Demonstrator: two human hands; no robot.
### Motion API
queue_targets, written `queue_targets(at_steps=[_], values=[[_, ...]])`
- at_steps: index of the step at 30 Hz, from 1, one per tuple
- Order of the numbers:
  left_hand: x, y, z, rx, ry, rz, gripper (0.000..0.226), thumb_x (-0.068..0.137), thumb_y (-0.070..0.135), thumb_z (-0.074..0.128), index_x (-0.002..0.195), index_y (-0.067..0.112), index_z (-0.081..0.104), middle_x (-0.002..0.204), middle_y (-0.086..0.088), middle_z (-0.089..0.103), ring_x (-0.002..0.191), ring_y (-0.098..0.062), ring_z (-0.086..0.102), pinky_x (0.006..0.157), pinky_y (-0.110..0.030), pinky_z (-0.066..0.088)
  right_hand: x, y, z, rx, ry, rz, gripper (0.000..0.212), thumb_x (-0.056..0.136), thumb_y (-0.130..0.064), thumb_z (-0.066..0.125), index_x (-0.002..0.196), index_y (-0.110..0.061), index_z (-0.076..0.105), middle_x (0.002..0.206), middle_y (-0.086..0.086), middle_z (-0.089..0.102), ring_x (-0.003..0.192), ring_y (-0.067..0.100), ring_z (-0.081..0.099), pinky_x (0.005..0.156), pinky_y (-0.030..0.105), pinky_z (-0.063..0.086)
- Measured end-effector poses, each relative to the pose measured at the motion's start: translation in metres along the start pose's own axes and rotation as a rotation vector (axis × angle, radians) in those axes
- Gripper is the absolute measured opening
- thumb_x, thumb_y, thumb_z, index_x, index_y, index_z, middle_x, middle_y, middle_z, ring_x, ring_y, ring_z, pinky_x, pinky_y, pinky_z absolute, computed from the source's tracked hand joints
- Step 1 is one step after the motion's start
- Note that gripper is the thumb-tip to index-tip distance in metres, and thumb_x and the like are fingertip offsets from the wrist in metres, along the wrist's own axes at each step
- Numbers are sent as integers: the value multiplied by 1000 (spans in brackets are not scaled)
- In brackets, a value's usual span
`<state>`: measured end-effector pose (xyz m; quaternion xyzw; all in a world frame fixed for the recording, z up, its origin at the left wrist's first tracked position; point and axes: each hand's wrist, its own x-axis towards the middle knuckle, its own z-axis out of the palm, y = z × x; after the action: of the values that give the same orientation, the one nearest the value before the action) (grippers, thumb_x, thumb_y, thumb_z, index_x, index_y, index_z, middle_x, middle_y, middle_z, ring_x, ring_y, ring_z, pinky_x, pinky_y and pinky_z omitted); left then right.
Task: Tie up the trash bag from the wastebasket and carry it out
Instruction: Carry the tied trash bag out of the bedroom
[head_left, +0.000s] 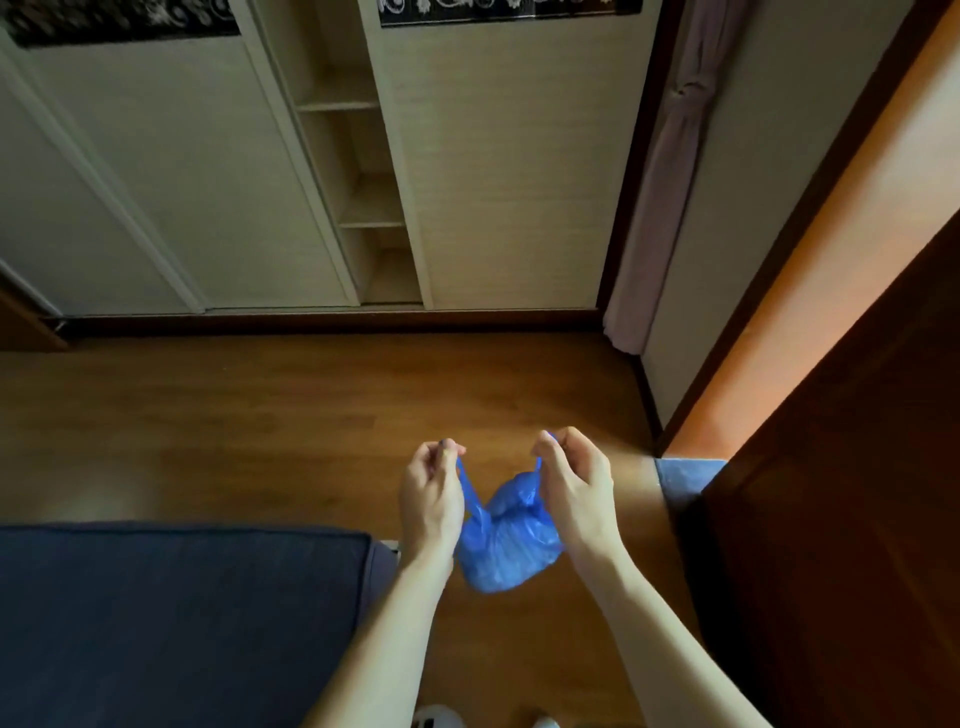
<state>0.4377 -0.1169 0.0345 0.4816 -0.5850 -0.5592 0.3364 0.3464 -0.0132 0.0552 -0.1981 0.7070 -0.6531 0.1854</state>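
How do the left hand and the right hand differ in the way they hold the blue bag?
The left hand pinches a long, thin strip of the blue bag; the right hand pinches a shorter, thicker bunch close to the bag's body. The left hand sits slightly lower in the picture than the right hand. Both pinch the plastic with their fingertips and hold the bag above the wooden floor.

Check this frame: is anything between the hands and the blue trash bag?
Nothing is. The left hand and right hand each already pinch a stretched end of the blue trash bag, which hangs between them above the wooden floor.
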Motion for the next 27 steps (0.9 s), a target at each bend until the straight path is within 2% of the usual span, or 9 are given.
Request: queue_targets(at_steps=[2, 7, 11, 14, 16, 19, 24, 27], values=[[21, 2, 8, -25, 13, -2, 29, 96, 29, 53, 70, 33, 64, 63, 4, 57, 66, -24, 51, 59, -41, 37, 25, 4, 4, -14, 11, 34, 29, 93, -24, 56, 70, -7, 52, 57, 4, 41, 54, 17, 37, 53, 34, 33], [78, 7, 23, -59, -8, -30, 31, 98, 27, 54, 68, 30, 64, 73, 6, 63, 75, -8, 60, 68, -38, 43, 85, 13, 31, -25, -26, 83, 27, 91, -25, 57, 67, -13, 55, 51, -3, 43, 51, 16, 39, 52, 33, 33], [144, 10, 34, -97, -12, -7, 35, 97, 22, 55, 65, 30, 66, 67, 6, 58, 69, -10, 56, 68, -35, 44, 139, 18, 66, -30, -95, 85, 32, 90, -31, 56, 70, -8, 50, 53, -1, 40, 52, 19, 37, 51, 37, 32], [201, 17, 44, -111, -11, -15, 29, 95, 25, 57, 67, 28, 65, 64, 8, 55, 63, -10, 52, 62, -37, 40, 189, 16, 98, -56, -115, 65, 34, 93, -27, 56, 68, -5, 46, 51, 0, 40, 50, 18, 38, 48, 31, 32], [241, 25, 47, -119, -15, -25, 28, 93, 26, 58, 66, 28, 65, 67, 5, 57, 66, -11, 53, 63, -40, 41, 224, 11, 123, -71, -131, 58, 34, 93, -24, 56, 71, 0, 47, 51, 4, 42, 47, 19, 39, 46, 28, 33], [300, 38, 46, -130, -19, -38, 28, 93, 24, 57, 66, 27, 64, 72, 0, 59, 73, -17, 57, 66, -39, 43, 276, 1, 162, -60, -143, 58, 38, 91, -29, 55, 77, 5, 47, 55, 9, 40, 49, 20, 37, 46, 30, 32], [382, 58, 38, -147, 21, -57, 22, 84, 29, 58, 63, 30, 65, 64, 13, 63, 77, -17, 60, 72, -35, 44, 341, -10, 220, -56, -136, 78, 31, 90, -30, 56, 75, -2, 52, 55, 3, 42, 51, 18, 38, 50, 31, 33], [418, 61, 34, -165, 67, -86, 31, 92, 23, 58, 65, 34, 64, 65, 15, 63, 78, -15, 59, 76, -37, 44, 367, -8, 250, -43, -159, 77, 32, 89, -33, 56, 73, -6, 53, 54, 0, 44, 54, 18, 39, 54, 34, 34]])
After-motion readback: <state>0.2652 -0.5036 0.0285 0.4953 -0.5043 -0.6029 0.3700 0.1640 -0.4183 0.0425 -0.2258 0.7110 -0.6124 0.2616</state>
